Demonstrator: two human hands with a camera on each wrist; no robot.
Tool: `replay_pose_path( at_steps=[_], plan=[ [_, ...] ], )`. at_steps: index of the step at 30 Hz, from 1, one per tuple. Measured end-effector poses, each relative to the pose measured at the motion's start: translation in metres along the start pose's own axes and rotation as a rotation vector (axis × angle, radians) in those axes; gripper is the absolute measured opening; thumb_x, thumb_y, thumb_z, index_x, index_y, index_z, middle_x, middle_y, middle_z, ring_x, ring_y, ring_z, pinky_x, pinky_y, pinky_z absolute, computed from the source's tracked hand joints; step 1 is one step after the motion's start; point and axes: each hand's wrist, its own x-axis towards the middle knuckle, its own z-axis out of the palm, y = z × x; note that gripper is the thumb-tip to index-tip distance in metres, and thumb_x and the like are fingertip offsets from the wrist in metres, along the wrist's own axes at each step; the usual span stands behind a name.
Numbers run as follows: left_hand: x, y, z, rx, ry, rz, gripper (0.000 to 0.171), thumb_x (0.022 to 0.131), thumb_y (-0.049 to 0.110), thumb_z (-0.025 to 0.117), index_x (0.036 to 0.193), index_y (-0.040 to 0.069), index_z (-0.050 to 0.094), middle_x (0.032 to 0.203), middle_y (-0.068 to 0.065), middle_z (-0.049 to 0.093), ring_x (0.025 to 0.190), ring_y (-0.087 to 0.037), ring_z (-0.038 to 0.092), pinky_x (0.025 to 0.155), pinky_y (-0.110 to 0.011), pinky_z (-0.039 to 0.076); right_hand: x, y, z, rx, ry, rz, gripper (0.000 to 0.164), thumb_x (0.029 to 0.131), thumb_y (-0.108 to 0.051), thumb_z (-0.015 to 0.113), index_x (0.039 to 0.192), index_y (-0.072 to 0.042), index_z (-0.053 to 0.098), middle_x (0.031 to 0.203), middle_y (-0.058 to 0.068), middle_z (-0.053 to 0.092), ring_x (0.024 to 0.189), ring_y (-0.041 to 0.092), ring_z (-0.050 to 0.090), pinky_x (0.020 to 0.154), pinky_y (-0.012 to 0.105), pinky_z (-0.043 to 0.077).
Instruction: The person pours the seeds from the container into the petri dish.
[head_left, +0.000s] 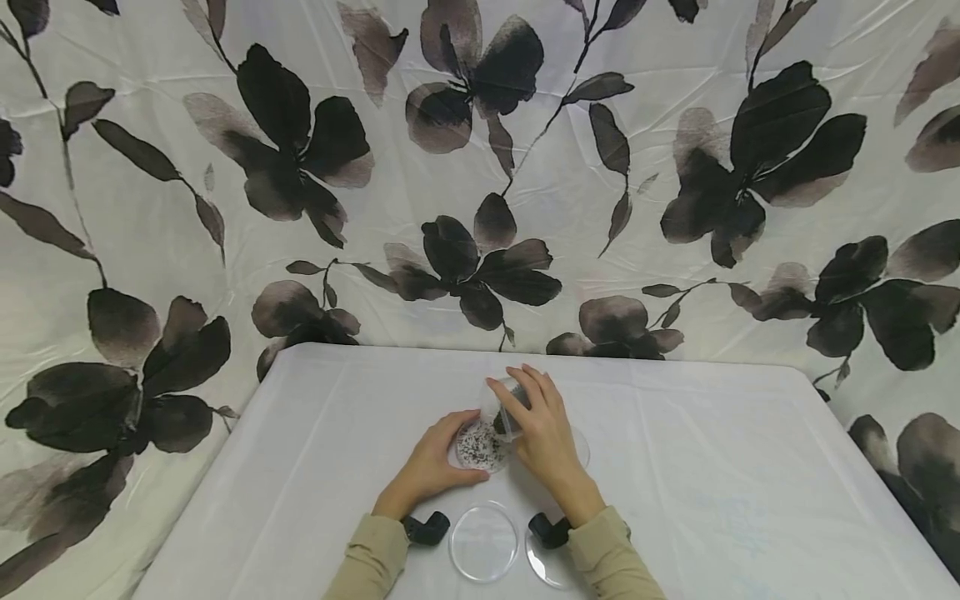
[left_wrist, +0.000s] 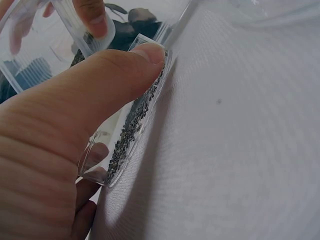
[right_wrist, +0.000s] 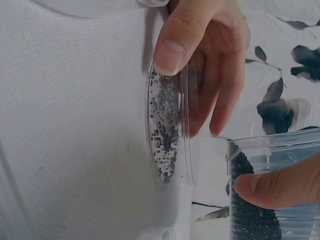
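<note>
Left hand (head_left: 431,454): Gripped the round dish (right_wrist: 186,160) by its edge, with the thumb at the near side and the fingers curved round the far side.
Right hand (head_left: 547,429): Held the clear container (right_wrist: 295,147) from the right, with the thumb against one wall and the fingers on the opposite side.
Round dish: Sat level on the white-covered table (head_left: 720,467), between the two hands; transparent and shallow.
Dish granules (head_left: 482,446): Lay scattered over the dish floor, dark and fine, with pale gaps between.
Clear container: Leaned, tilted, over the right part of the dish; too overlapped to tell whether touching its rim.
Container granules (right_wrist: 250,215): Lay heaped against a ribbed wall, dark and densely packed.
Near clear disc (head_left: 483,543): Lay flat on the table, between the forearms.
Second clear disc (head_left: 546,567): Lay just right of the first, partly hidden by the right forearm.
Third clear piece (head_left: 582,448): Showed only as a curved edge beside the right hand, mostly covered by it.
Wrists: Wore black devices (head_left: 427,529), just beyond the beige sleeves (head_left: 375,554).
Backdrop (head_left: 600,217): Hung behind the table, white with dark flowers and leaves.
</note>
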Motion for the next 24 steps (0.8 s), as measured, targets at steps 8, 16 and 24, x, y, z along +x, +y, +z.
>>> replay_pose_path(
  at_steps=[8,16,24],
  plan=[
    [-0.0004,0.0012,-0.0015,-0.008,-0.006,-0.004,0.094,0.065,0.038,0.092,0.146,0.017,0.048,0.144,0.000,0.052,0.134,-0.022,0.046,0.113,-0.047,0.034,0.0009,-0.0003,0.0007,0.002,0.006,-0.006,0.098,0.051,0.022,0.058,0.139,-0.021,0.056,0.140,0.015,0.051,0.134,0.037,0.042,0.107,0.063,0.036],
    [-0.0005,0.0036,-0.0011,-0.003,-0.013,-0.017,0.094,0.066,0.038,0.092,0.146,0.018,0.048,0.145,0.000,0.051,0.134,-0.022,0.046,0.113,-0.047,0.034,-0.0003,-0.0001,-0.0005,0.000,-0.006,0.002,0.098,0.053,0.023,0.058,0.140,-0.022,0.055,0.141,0.014,0.050,0.132,0.040,0.043,0.107,0.064,0.035],
    [-0.0011,0.0039,-0.0011,-0.002,-0.002,-0.005,0.093,0.066,0.040,0.091,0.145,0.017,0.048,0.144,-0.001,0.052,0.133,-0.025,0.047,0.111,-0.051,0.036,-0.0001,-0.0015,-0.0012,-0.007,-0.008,0.012,0.096,0.054,0.023,0.056,0.140,-0.021,0.056,0.142,0.014,0.049,0.134,0.038,0.042,0.110,0.061,0.033]
  ],
)
